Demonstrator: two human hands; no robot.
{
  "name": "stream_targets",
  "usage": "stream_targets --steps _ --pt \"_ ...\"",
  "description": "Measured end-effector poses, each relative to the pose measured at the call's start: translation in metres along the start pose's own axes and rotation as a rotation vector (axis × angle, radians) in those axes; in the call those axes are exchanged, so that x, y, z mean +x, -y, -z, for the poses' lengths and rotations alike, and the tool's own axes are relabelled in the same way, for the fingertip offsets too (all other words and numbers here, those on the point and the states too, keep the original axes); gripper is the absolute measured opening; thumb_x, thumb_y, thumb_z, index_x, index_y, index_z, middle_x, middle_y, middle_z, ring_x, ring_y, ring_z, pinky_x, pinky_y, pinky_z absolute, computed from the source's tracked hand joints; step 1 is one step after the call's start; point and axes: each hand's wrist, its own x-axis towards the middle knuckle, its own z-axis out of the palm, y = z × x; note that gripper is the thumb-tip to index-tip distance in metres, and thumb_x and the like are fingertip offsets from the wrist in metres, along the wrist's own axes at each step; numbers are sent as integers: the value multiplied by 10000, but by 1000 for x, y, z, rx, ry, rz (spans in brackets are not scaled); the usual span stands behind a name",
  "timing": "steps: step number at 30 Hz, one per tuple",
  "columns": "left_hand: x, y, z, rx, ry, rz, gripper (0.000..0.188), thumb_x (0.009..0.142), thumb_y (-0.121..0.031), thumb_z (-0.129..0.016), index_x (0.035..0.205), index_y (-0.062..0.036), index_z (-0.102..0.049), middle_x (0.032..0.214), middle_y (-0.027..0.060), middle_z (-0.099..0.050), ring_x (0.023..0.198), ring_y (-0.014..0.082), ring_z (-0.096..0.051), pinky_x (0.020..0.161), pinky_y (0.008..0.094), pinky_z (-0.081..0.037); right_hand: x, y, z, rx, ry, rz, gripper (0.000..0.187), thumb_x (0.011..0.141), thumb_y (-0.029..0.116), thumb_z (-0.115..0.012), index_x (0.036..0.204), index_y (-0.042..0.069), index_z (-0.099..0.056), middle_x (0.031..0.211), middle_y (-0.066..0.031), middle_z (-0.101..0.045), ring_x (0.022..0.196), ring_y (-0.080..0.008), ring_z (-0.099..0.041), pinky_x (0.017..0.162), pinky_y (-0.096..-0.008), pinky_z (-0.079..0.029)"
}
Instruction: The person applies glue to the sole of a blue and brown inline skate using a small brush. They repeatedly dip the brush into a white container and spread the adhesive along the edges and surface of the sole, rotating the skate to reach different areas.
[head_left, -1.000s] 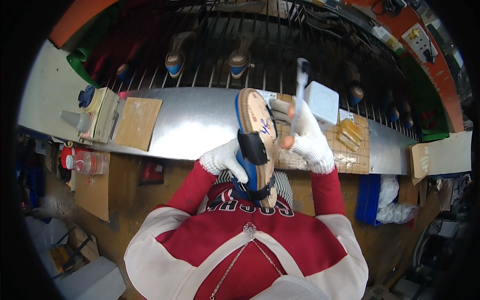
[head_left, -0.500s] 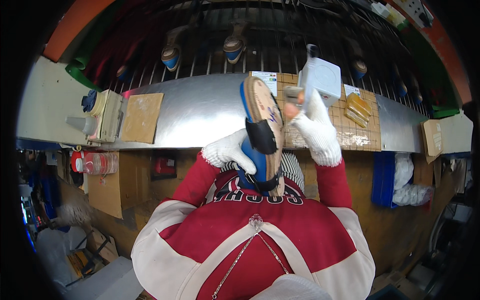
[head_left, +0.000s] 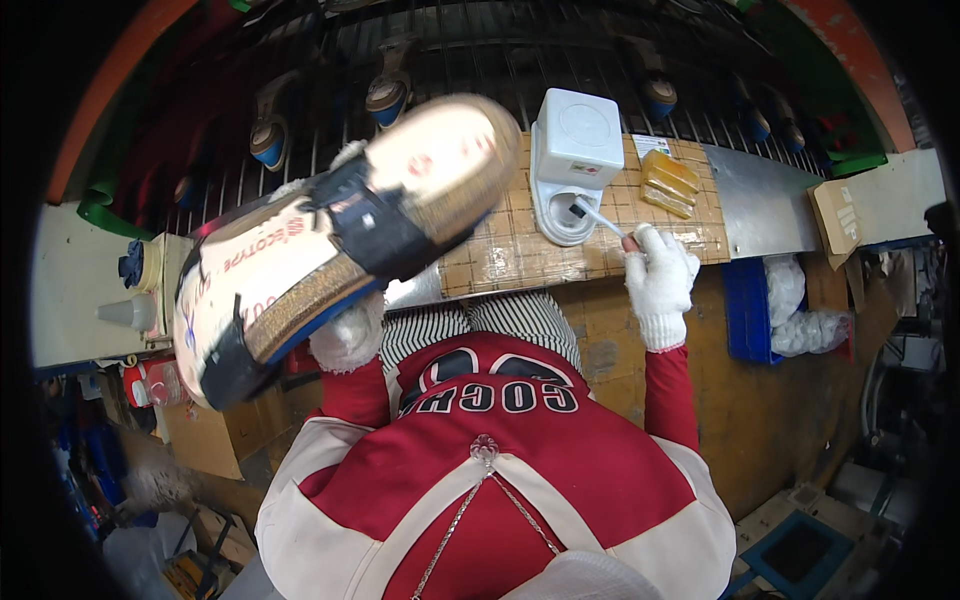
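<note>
A sandal [head_left: 290, 255] with a pale top face, cork-coloured edge, blue beneath and black straps is held up at the left, close to the camera and tilted. My left hand [head_left: 348, 335], in a white knitted glove, is closed on it from below; the sandal hides most of the fingers. My right hand [head_left: 658, 275], gloved too with bare fingertips, pinches the handle of a small brush [head_left: 598, 215]. The brush's dark tip rests in the round cup of a white dispenser [head_left: 577, 140] on the bench.
A taped cardboard sheet [head_left: 500, 255] covers part of the metal bench [head_left: 765, 215]. Yellowish blocks [head_left: 668, 185] lie right of the dispenser. Behind runs a rack of bars [head_left: 480, 75] carrying several shoes. A blue crate [head_left: 748, 310] with plastic bags stands below at right.
My left hand has lifted the sandal up and leftward, turning it aslant. My right hand has moved away from the sandal, bringing the brush down into the dispenser's cup.
</note>
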Motion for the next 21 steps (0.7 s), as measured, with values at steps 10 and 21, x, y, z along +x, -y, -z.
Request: stream_targets --steps 10,21 --pt "28 20 -15 427 71 -321 637 836 -118 -813 1406 -87 -531 1399 68 -573 1291 241 -525 1130 416 -373 16 1 -4 -245 -4 219 145 820 273 -744 896 187 -656 823 -41 -643 835 -261 -612 771 -446 -390" --pt "32 34 -52 632 129 -384 396 856 -131 -763 1216 -74 -610 1333 181 -588 1213 306 -571 1054 467 -420 9 -29 -19 958 379 -515 218 977 261 -639 963 46 -669 693 23 -582 611 -64 -485 530 -256 -335"
